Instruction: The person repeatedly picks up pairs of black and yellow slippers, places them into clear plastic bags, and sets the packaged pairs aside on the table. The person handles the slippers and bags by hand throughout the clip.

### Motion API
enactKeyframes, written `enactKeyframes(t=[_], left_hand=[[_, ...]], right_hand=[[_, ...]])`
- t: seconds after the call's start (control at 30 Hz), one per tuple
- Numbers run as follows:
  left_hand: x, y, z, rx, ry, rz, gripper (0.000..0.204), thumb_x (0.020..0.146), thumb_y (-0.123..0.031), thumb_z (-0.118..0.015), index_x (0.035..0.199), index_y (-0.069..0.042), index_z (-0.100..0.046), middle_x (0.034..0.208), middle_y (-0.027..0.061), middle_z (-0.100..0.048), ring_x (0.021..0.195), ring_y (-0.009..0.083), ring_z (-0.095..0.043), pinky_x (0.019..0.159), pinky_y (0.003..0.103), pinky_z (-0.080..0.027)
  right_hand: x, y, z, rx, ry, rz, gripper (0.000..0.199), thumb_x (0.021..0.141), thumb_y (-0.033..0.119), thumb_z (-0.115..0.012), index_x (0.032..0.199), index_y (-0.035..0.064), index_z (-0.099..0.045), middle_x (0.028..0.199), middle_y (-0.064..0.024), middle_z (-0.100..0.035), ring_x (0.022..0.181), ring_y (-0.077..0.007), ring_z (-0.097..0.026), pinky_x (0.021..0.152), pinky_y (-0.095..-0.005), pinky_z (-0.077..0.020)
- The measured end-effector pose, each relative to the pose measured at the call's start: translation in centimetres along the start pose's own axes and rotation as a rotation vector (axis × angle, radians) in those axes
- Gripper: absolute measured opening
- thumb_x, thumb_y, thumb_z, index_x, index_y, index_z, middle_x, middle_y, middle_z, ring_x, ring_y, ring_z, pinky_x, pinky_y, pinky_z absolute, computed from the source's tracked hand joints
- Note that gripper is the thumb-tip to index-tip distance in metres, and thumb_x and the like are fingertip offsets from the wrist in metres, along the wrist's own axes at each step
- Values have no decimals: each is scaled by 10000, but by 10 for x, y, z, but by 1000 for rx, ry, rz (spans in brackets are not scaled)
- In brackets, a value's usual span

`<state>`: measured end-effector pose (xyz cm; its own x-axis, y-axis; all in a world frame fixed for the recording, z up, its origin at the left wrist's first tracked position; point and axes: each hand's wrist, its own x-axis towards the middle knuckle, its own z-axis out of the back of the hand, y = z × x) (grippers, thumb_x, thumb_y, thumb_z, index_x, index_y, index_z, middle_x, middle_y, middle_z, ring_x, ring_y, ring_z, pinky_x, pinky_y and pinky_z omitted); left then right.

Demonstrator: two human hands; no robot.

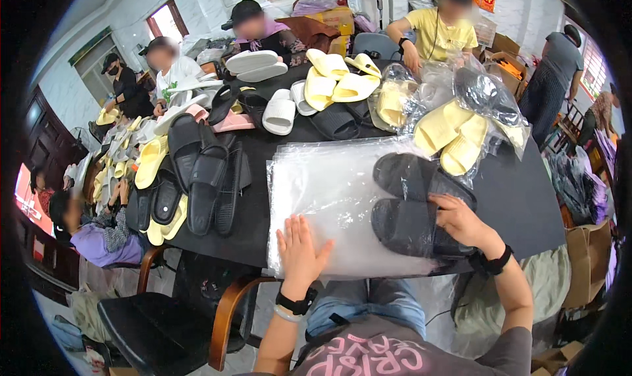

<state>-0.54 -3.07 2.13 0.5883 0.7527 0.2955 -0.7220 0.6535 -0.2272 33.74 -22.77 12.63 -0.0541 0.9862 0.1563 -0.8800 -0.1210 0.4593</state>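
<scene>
My left hand (303, 250) lies flat with spread fingers on a stack of clear plastic bags (316, 185) at the table's near edge. A pair of black slippers (403, 225) rests side by side over the right part of the stack, their left ends looking hazy, as if under clear film. Across the middle of the pair, my right hand (459, 223) has its fingers bent and closed on the slippers. Just beyond lie yellow slippers (440, 127) in clear bags, and more bagged black slippers (486, 86).
Loose black slippers (201, 169) lie left of the bags. Grey slippers (279, 113) and yellow slippers (320, 88) are heaped at the back. Several people sit or stand around the black table (520, 198). A black chair (155, 323) with a wooden armrest stands at lower left; cardboard boxes (586, 264) are at right.
</scene>
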Motion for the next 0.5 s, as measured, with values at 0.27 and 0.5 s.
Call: enactKeyframes(t=[0.27, 0.5], left_hand=[[19, 4, -6, 97, -1, 46, 936, 920, -605, -536, 1512, 79, -296, 1540, 331, -323, 1479, 421, -257, 1214, 567, -70], [16, -9, 13, 96, 13, -34, 881, 914, -609, -552, 1527, -10, -348, 1555, 304, -320, 1473, 445, -252, 1205, 584, -86]], right_hand=[[-73, -26, 14, 78, -289, -261, 81, 781, -61, -569, 839, -6, -551, 1431, -265, -494, 1291, -441, -481, 1074, -456, -388], [-108, 24, 31, 262, -744, -520, 153, 953, 3, -484, 1050, -66, -580, 1493, -213, -435, 1349, -313, -448, 1124, -372, -322]])
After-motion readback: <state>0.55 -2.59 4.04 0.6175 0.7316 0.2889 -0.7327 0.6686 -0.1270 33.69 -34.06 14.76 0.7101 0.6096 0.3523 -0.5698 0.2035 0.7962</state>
